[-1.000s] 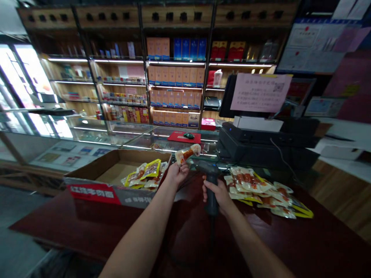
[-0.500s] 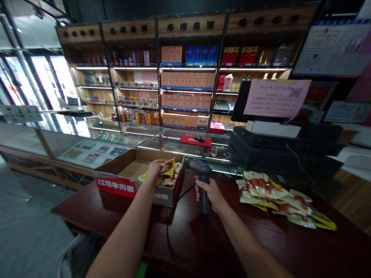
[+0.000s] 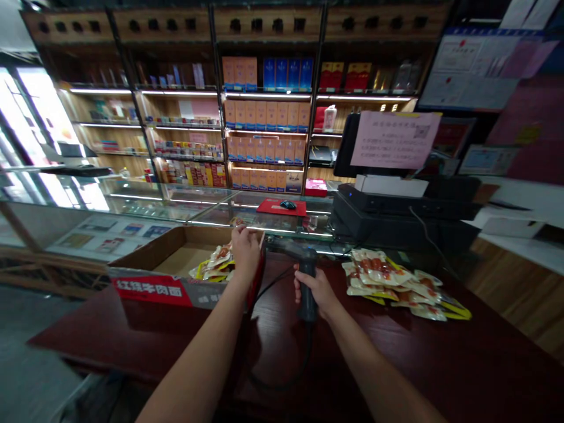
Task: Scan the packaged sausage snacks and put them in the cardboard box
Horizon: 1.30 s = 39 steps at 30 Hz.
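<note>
My left hand point(image 3: 245, 249) reaches over the right end of an open cardboard box point(image 3: 150, 286) on the dark red counter. Its fingers are stretched out flat just above the snack packets in the box point(image 3: 214, 264), and nothing shows in its grip. My right hand point(image 3: 318, 289) is closed round the handle of a black barcode scanner point(image 3: 303, 258), held upright between the box and a loose pile of snack packets point(image 3: 388, 281) lying on the counter to the right. The scanner's cable point(image 3: 271, 282) loops down toward me.
A black till terminal point(image 3: 396, 211) with a pink notice point(image 3: 394, 140) stands behind the pile. Beyond the box runs a glass display counter point(image 3: 176, 205) with a red mouse pad point(image 3: 282, 207). Lit shelves of boxed goods point(image 3: 264, 123) line the back wall.
My left hand carried a packet from in front of the scanner down into the box and has let it go; it now lies flat over the box. The right hand kept hold of the scanner.
</note>
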Each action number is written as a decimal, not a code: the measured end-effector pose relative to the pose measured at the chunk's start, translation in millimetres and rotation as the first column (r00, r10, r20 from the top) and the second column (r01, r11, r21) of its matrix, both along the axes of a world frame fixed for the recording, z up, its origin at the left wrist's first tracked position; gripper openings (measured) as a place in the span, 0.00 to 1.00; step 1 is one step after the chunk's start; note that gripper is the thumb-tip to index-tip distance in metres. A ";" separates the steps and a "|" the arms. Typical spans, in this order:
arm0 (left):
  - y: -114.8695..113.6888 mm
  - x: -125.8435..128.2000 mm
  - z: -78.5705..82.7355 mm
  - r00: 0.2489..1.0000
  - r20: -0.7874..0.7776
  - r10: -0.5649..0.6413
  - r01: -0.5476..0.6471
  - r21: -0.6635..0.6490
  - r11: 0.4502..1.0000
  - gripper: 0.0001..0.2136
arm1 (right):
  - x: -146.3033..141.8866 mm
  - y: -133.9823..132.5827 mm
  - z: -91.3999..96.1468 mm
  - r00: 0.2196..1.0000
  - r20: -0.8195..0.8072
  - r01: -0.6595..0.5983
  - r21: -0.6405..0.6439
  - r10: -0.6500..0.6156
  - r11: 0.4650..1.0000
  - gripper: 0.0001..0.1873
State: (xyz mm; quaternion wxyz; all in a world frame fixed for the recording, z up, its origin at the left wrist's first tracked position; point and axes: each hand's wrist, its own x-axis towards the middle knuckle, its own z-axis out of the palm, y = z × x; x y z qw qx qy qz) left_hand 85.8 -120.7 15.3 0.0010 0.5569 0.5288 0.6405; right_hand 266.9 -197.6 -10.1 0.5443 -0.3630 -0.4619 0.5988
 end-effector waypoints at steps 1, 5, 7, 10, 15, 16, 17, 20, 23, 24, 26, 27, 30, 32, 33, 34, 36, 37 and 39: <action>-1.5 15.2 -1.1 0.998 0.006 -0.070 0.070 0.013 0.997 0.07 | 6.3 -0.1 -1.6 1.000 -0.003 0.020 0.001 -0.020 1.000 0.19; -1.9 76.0 -17.6 0.933 0.131 -0.335 0.341 -0.024 0.940 0.05 | 36.0 -0.8 -9.2 0.993 -0.013 0.117 0.002 -0.117 0.993 0.18; 1.9 104.8 -31.6 0.872 0.207 -0.443 0.471 -0.110 0.875 0.04 | 52.9 -1.9 -12.8 0.986 -0.014 0.167 0.005 -0.167 0.986 0.18; 9.3 146.6 -54.1 0.764 0.283 -0.579 0.644 -0.304 0.702 0.03 | 79.6 -4.8 -17.2 0.972 -0.027 0.233 0.025 -0.232 0.972 0.19; 15.3 213.1 -77.5 0.648 0.405 -0.645 0.757 -0.428 0.493 0.07 | 121.1 -12.1 -23.6 0.946 -0.049 0.323 0.054 -0.321 0.945 0.17; 15.7 225.1 -78.6 0.645 0.412 -0.643 0.761 -0.429 0.488 0.08 | 128.0 -13.5 -24.9 0.939 -0.051 0.342 0.064 -0.339 0.938 0.15; 16.0 236.5 -78.6 0.651 0.410 -0.639 0.755 -0.438 0.488 0.08 | 134.1 -14.7 -26.3 0.933 -0.050 0.360 0.073 -0.357 0.930 0.14; 17.2 265.3 -73.6 0.705 0.364 -0.609 0.692 -0.540 0.479 0.05 | 147.2 -16.7 -31.2 0.918 -0.046 0.397 0.106 -0.394 0.912 0.13; 18.4 283.4 -67.7 0.755 0.275 -0.595 0.613 -0.619 0.491 0.01 | 152.7 -15.9 -36.6 0.908 -0.057 0.418 0.124 -0.414 0.900 0.13; 18.7 286.6 -66.9 0.763 0.251 -0.595 0.597 -0.626 0.502 0.02 | 153.2 -15.3 -38.1 0.905 -0.063 0.425 0.122 -0.420 0.897 0.12; 19.4 287.7 -68.1 0.773 0.228 -0.592 0.580 -0.632 0.514 0.04 | 153.2 -14.1 -40.3 0.900 -0.075 0.435 0.108 -0.429 0.894 0.12; 20.0 285.6 -70.1 0.775 0.231 -0.588 0.578 -0.634 0.513 0.04 | 152.9 -13.7 -41.0 0.901 -0.074 0.432 0.101 -0.426 0.896 0.12; 23.5 268.1 -80.2 0.778 0.276 -0.564 0.587 -0.638 0.498 0.07 | 151.8 -13.5 -42.1 0.917 -0.049 0.399 0.092 -0.396 0.912 0.12; 27.4 247.4 -87.4 0.774 0.329 -0.541 0.600 -0.652 0.463 0.09 | 150.9 -13.8 -42.4 0.925 -0.025 0.379 0.090 -0.379 0.921 0.12; 29.6 234.9 -90.3 0.764 0.356 -0.538 0.613 -0.661 0.434 0.10 | 150.4 -14.0 -42.6 0.928 -0.018 0.371 0.088 -0.371 0.924 0.12; 31.7 221.3 -92.3 0.749 0.378 -0.544 0.627 -0.669 0.399 0.11 | 149.9 -14.2 -42.9 0.932 -0.013 0.363 0.082 -0.363 0.928 0.13; 35.0 192.7 -93.1 0.717 0.383 -0.582 0.640 -0.692 0.334 0.13 | 148.8 -14.2 -44.2 0.941 -0.007 0.337 0.073 -0.337 0.939 0.13; 36.0 178.6 -92.0 0.713 0.361 -0.602 0.629 -0.708 0.321 0.13 | 148.1 -14.1 -45.2 0.947 -0.005 0.320 0.070 -0.320 0.945 0.13; 36.6 153.5 -87.5 0.744 0.254 -0.618 0.555 -0.750 0.360 0.12 | 146.6 -13.6 -47.7 0.957 -0.007 0.290 0.058 -0.290 0.955 0.12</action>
